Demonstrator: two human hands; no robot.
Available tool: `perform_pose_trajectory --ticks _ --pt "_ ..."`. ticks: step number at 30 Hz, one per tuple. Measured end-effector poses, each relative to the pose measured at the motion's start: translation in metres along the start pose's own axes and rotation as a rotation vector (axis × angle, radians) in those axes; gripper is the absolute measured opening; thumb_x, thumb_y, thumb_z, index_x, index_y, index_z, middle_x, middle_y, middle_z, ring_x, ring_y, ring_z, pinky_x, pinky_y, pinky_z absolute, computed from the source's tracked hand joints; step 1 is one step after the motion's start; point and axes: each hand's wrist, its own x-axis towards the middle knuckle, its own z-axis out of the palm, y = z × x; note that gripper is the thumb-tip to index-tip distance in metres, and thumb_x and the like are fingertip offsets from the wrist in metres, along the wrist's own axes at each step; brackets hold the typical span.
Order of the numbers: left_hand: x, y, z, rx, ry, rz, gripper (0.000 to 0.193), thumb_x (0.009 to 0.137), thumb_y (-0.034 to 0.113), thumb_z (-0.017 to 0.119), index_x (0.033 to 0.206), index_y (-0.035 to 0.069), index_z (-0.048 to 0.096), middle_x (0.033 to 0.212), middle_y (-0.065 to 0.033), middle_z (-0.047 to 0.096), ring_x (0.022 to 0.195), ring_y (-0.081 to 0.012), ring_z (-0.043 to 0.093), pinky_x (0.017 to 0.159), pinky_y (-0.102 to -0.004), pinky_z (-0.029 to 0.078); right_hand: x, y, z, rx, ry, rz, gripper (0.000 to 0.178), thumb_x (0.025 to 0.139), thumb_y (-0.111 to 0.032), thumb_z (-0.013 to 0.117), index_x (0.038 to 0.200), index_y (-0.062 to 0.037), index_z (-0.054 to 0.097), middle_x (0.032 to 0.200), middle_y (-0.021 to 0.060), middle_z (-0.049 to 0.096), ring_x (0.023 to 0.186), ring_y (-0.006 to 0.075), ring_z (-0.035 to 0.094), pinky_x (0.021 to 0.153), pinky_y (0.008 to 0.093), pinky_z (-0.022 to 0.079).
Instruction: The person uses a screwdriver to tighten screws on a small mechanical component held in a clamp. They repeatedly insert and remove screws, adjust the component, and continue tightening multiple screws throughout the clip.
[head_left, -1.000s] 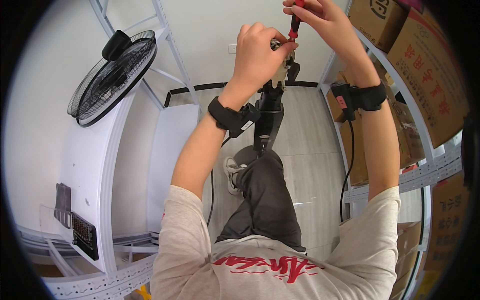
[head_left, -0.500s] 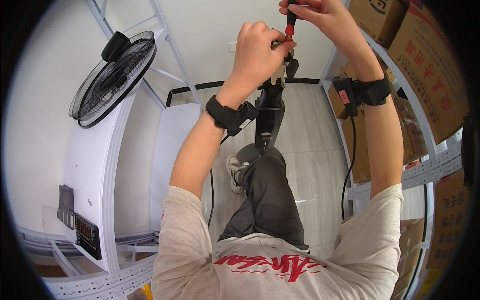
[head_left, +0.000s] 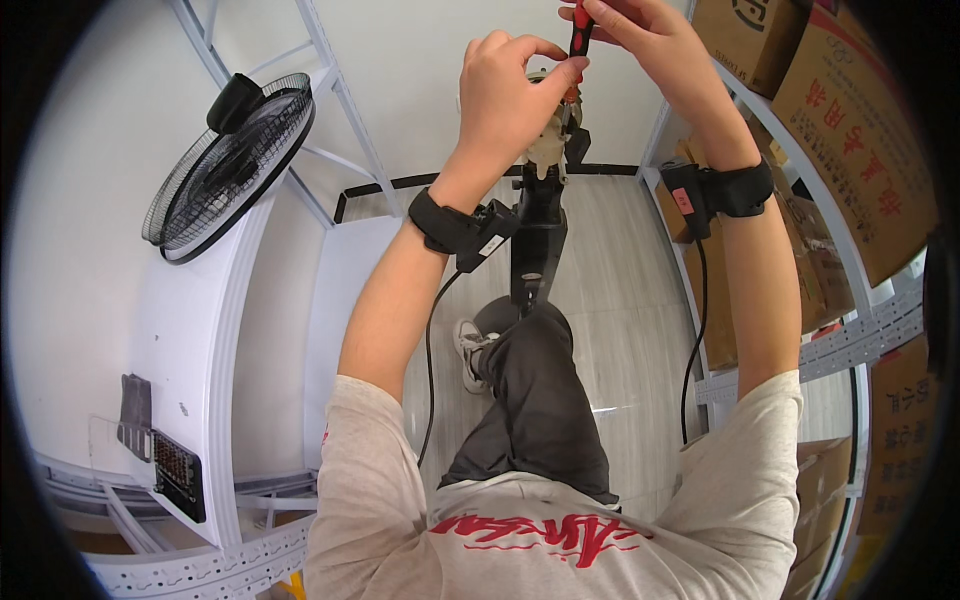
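Observation:
At the top of the view, my right hand (head_left: 640,35) is closed round the upper handle of a red and black screwdriver (head_left: 579,42). My left hand (head_left: 508,92) pinches the lower handle between thumb and fingers. The screwdriver points down at the pale, uncovered motor head (head_left: 546,148) of a standing fan, whose black stand (head_left: 540,240) rises from the floor in front of me. Part of that head is hidden behind my left hand, and the screwdriver's tip cannot be made out clearly.
A black wire fan grille (head_left: 235,165) rests on the white shelf (head_left: 200,320) at left. Nearer on that shelf lies a black case of small bits (head_left: 178,475). Cardboard boxes (head_left: 850,130) fill the rack at right. Cables hang from both black wrist straps (head_left: 445,222).
My left fingers have shifted from near the screwdriver's shaft up onto its handle. The screwdriver sits lower against the motor head. My right hand has moved slightly.

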Motion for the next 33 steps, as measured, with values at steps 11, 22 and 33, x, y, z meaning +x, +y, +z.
perform_pose_trajectory --ticks 11,22,33 --pt "0.000 -0.002 0.003 0.026 -0.007 0.046 0.031 0.072 0.037 0.086 0.079 0.009 0.077 0.072 -0.0061 0.050 0.083 -0.0258 0.050 0.069 -0.0382 0.043 0.000 -0.022 0.006 -0.513 0.059 0.053 0.033 0.094 -0.011 0.069 0.125 0.0000 0.063 0.091 0.0052 0.070 0.080 0.0117 0.065 0.074 0.0251 0.053" --pt "0.003 -0.019 0.011 -0.048 -0.011 0.097 0.030 0.075 0.037 0.084 0.079 0.007 0.077 0.075 -0.0071 0.053 0.084 -0.0267 0.050 0.071 -0.0385 0.044 0.000 -0.019 -0.010 -0.216 -0.117 0.142 0.037 0.096 -0.011 0.064 0.131 -0.0015 0.059 0.105 0.0123 0.071 0.098 0.0172 0.066 0.091 0.0311 0.053" --pt "-0.002 -0.008 0.007 0.049 0.004 0.100 0.029 0.076 0.033 0.084 0.080 0.005 0.077 0.075 -0.0085 0.055 0.085 -0.0276 0.050 0.072 -0.0390 0.044 0.001 -0.016 -0.009 -0.223 -0.119 0.092 0.044 0.095 -0.017 0.068 0.134 0.0008 0.056 0.104 0.0112 0.070 0.099 0.0140 0.064 0.087 0.0269 0.052"
